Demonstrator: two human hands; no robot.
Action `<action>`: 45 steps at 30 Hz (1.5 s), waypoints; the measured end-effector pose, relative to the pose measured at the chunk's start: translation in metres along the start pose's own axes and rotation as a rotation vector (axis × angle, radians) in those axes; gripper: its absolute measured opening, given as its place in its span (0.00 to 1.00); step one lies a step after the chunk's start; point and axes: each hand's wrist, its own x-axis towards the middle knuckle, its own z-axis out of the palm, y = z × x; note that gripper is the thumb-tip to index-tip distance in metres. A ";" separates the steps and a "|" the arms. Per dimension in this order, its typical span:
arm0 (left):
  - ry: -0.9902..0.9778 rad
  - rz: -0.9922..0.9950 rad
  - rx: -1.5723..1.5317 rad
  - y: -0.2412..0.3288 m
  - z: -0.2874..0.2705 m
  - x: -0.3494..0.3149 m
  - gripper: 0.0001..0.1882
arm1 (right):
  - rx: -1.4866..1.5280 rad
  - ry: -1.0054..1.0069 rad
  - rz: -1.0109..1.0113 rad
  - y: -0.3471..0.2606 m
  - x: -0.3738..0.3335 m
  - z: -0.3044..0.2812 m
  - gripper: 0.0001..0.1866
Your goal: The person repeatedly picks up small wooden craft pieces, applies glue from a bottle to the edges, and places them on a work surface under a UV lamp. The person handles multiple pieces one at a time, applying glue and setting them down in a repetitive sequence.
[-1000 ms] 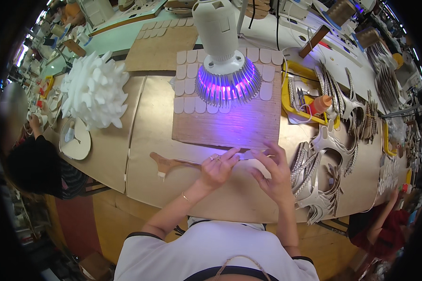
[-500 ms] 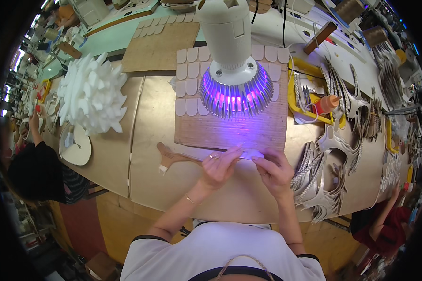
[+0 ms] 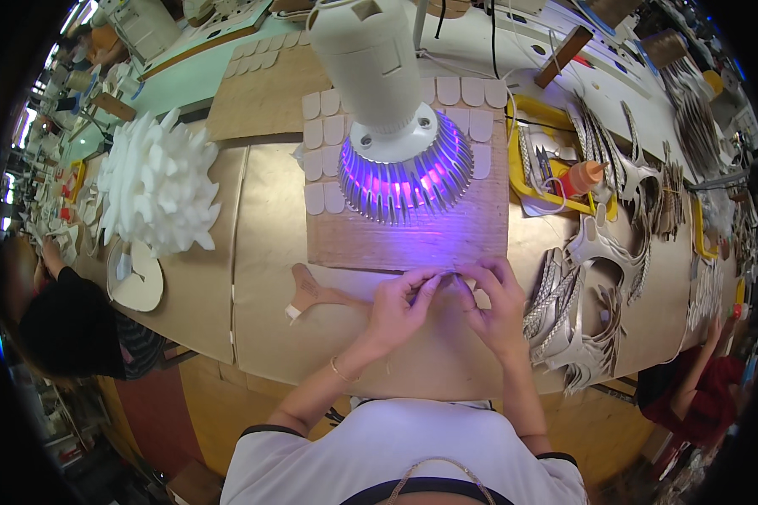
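Below the glowing purple lamp (image 3: 404, 168), my two hands meet over the near edge of a cardboard sheet (image 3: 379, 240). My left hand (image 3: 400, 307) is closed on a tan, forked shoe strap (image 3: 309, 292), whose wide end sticks out to the left with a small white tip. Thumb and fingers of my right hand (image 3: 493, 307) pinch together at the strap's other end, close to the left fingertips. What lies between the fingertips is mostly hidden.
Rows of pale rounded pads (image 3: 314, 166) lie on the cardboard. Left stands a pile of white foam pieces (image 3: 160, 185); right, a yellow tray (image 3: 514, 160) with an orange-capped bottle (image 3: 581, 178) and braided straps (image 3: 556, 295). Co-workers (image 3: 76, 324) sit at both sides.
The strap has turned, showing more of its tan face. My right fingers have curled in, and the pale piece at the fingertips is now hidden. The view has shifted slightly.
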 end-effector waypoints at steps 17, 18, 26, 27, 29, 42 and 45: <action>-0.348 -0.398 -0.315 0.007 0.012 -0.025 0.12 | 0.352 -0.263 0.392 0.002 -0.016 -0.031 0.14; -0.365 -0.401 -0.325 0.005 0.012 -0.028 0.12 | 0.367 -0.283 0.392 0.002 -0.017 -0.031 0.14; -0.321 -0.467 -0.298 -0.002 0.013 -0.032 0.12 | 0.387 -0.301 0.411 0.003 -0.023 -0.040 0.16; -0.313 -0.513 -0.273 -0.003 0.012 -0.030 0.12 | 0.448 -0.285 0.466 0.004 -0.024 -0.041 0.17; -0.334 -0.504 -0.223 -0.005 0.009 -0.025 0.12 | 0.370 -0.234 0.421 0.008 -0.026 -0.045 0.17; -0.300 -0.389 -0.272 -0.025 0.031 -0.016 0.11 | 0.371 -0.229 0.485 0.015 -0.048 -0.034 0.14; -0.288 -0.403 -0.269 -0.031 0.033 -0.026 0.11 | 0.412 -0.245 0.492 0.023 -0.054 -0.029 0.13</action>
